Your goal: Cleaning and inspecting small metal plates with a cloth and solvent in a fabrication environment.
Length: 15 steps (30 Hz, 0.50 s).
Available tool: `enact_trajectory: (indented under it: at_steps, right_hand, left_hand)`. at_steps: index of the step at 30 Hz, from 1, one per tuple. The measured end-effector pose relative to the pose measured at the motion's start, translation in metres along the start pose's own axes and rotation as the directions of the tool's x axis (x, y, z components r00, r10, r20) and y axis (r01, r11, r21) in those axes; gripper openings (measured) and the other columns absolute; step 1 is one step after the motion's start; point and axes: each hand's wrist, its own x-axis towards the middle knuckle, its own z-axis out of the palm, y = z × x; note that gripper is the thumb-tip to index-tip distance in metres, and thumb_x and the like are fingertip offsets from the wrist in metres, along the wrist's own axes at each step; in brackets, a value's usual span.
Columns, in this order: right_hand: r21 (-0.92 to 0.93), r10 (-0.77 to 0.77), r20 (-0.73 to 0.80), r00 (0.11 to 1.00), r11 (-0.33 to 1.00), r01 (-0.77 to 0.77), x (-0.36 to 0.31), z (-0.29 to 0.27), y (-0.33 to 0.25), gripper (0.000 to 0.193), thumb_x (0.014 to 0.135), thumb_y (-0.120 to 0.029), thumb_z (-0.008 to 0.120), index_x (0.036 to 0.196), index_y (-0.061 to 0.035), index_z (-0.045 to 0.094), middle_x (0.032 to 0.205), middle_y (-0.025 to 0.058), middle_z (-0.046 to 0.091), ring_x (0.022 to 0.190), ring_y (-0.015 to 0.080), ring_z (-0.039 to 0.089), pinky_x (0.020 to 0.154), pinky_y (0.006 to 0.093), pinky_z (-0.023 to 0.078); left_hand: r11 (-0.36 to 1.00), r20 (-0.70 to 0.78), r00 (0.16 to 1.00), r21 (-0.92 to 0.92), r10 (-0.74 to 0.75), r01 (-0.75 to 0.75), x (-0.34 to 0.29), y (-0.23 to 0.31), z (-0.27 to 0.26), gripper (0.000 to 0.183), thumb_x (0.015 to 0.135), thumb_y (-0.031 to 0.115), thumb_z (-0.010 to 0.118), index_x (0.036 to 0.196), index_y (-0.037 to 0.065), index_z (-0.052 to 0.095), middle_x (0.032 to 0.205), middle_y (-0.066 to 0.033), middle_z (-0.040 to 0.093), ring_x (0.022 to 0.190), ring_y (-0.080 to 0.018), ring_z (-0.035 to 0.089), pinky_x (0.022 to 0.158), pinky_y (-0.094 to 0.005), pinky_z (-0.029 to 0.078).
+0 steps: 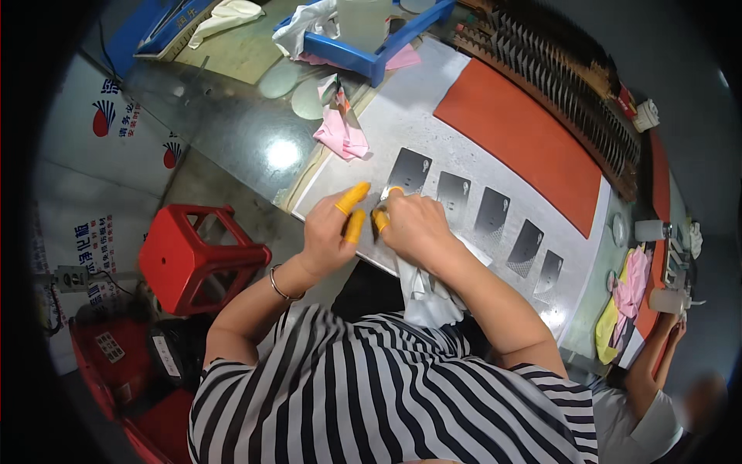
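My left hand (325,232), with yellow finger cots on thumb and forefinger, is held over the table's near left edge. Its thumb and forefinger are apart with nothing visible between them. My right hand (419,226), also in yellow finger cots, is bent closed beside the lower left corner of a dark grey rectangular plate (410,172). A small shiny bit shows by its fingertips; what they hold is too small to make out. More such plates (492,210) lie in a slanting row to the right. Under my right wrist, a white cloth (429,298) hangs over the edge.
An orange-red mat (525,147) lies beyond the plates, with a long slotted rack (549,69) behind it. A pink cloth (342,133) and blue frame (348,52) are at the far left. A red stool (189,259) stands left; another person's hands (668,329) are at right.
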Motion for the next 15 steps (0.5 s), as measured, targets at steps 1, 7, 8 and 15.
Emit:
enact_trajectory:
  at_steps: [1,7,8,15]
  right_hand:
    - [0.010,-0.089,0.042,0.995,0.996,0.088,-0.005,-0.002,-0.001,0.024,0.073,-0.018,0.057,0.080,0.0044,0.053,0.067,0.0240,0.059,0.066,0.0388,0.059,0.061,0.0453,0.047]
    - [0.270,-0.137,0.335,0.932,0.962,0.044,-0.111,-0.042,0.029,0.025,0.078,-0.023,0.057,0.086,-0.0004,0.052,0.064,0.0163,0.057,0.061,0.0312,0.058,0.060,0.0380,0.044]
    - [0.268,-0.112,0.327,0.938,0.963,0.022,-0.134,-0.041,0.043,0.025,0.078,-0.023,0.057,0.086,-0.0004,0.052,0.064,0.0163,0.057,0.061,0.0312,0.058,0.060,0.0380,0.044]
    - [0.901,0.633,-0.137,0.762,0.399,-0.170,-0.282,-0.039,0.142,0.011,0.084,-0.015,0.058,0.086,-0.0051,0.053,0.067,0.0001,0.053,0.052,0.0063,0.048,0.045,0.0209,0.038]
  left_hand:
    - [1.000,0.004,1.000,0.002,0.010,-0.010,0.003,0.003,0.000,0.039,0.070,-0.002,0.056,0.109,0.001,0.054,0.100,-0.0140,0.059,0.083,-0.0281,0.058,0.072,-0.0354,0.045]
    - [0.985,0.082,0.982,-0.025,-0.168,0.170,0.033,0.021,0.016,0.052,0.074,0.011,0.064,0.120,-0.002,0.043,0.109,-0.0153,0.053,0.101,-0.0290,0.050,0.086,-0.0370,0.039]
    - [0.992,0.146,0.982,-0.011,-0.119,0.122,0.039,0.031,0.021,0.059,0.074,0.020,0.068,0.121,-0.004,0.041,0.114,-0.0194,0.049,0.106,-0.0328,0.046,0.090,-0.0394,0.035]
    - [0.925,0.595,0.708,-0.235,0.381,-0.299,0.085,0.162,0.156,0.088,0.058,0.041,0.076,0.117,-0.013,0.039,0.132,-0.0260,0.031,0.124,-0.0368,0.027,0.100,-0.0453,0.023]
